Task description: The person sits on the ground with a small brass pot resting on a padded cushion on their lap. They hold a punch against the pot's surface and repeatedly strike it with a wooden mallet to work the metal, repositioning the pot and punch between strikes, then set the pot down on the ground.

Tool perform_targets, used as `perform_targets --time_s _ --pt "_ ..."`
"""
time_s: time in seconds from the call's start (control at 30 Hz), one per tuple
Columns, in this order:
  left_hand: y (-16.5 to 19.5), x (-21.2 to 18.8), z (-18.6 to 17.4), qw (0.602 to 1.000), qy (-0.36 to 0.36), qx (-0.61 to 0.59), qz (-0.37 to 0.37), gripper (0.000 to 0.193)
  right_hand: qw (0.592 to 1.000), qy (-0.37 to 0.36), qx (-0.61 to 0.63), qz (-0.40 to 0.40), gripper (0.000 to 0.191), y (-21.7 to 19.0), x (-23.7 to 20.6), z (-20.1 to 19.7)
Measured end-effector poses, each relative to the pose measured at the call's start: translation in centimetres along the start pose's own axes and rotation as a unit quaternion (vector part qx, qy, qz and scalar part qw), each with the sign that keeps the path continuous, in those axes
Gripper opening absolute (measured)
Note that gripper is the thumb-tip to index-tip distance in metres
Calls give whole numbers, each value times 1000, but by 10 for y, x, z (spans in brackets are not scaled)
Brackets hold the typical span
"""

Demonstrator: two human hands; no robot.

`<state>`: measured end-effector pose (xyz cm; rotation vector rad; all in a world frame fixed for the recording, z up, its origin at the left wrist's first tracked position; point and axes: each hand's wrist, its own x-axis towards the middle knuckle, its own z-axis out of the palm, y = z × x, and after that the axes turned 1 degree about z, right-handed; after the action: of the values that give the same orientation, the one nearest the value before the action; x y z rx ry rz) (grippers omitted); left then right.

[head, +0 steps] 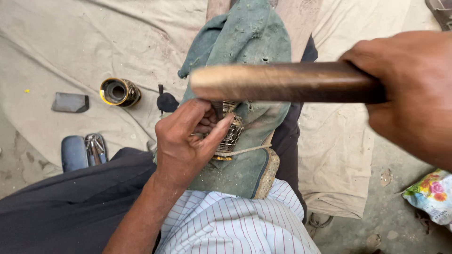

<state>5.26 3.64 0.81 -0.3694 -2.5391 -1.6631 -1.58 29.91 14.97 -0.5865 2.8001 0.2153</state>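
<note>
A pale, creased cloth [70,42] is spread over a dusty concrete floor [395,221], and the person sits on it with dark trousers and a striped shirt in view at the bottom. Across the lap lies a worn green padded block [254,51], wrapped in dusty fabric and tied with a cord near its lower end. On this block sits a small brass-coloured patterned ring [231,134], a bangle-like piece with a dark lattice design.

The left hand [186,141] is pressed against that ring: its fingers are curled in close, thumb stretched along the ring's side, pinching a thin dark tool whose tip stands on the metal. Exactly how the tool is gripped is partly hidden by the knuckles.

The right hand [414,94] is closed in a full fist around the end of a thick wooden stick [282,82], dark at the grip and paler at the far end, held level above the ring and the left hand, blurred.

Further out, on the cloth to the left, a second brass-rimmed ring [119,91] lies on its side, with a small black knob-like object [166,101] just beside the block. A flat grey stone [70,102] lies well apart, and pliers [95,148] rest beside a dark blue case [74,153]. A flowered bag [433,195] sits at the right edge.
</note>
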Motion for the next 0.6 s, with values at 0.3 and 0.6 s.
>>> perform_targets --time_s 0.3,0.6 --pt "5 5 0 1000 -28 3 9 23 979 -108 -161 67 36 22 -9 18" --pt "9 -3 -12 991 86 -47 -90 17 765 106 564 292 37 37 -33 198"
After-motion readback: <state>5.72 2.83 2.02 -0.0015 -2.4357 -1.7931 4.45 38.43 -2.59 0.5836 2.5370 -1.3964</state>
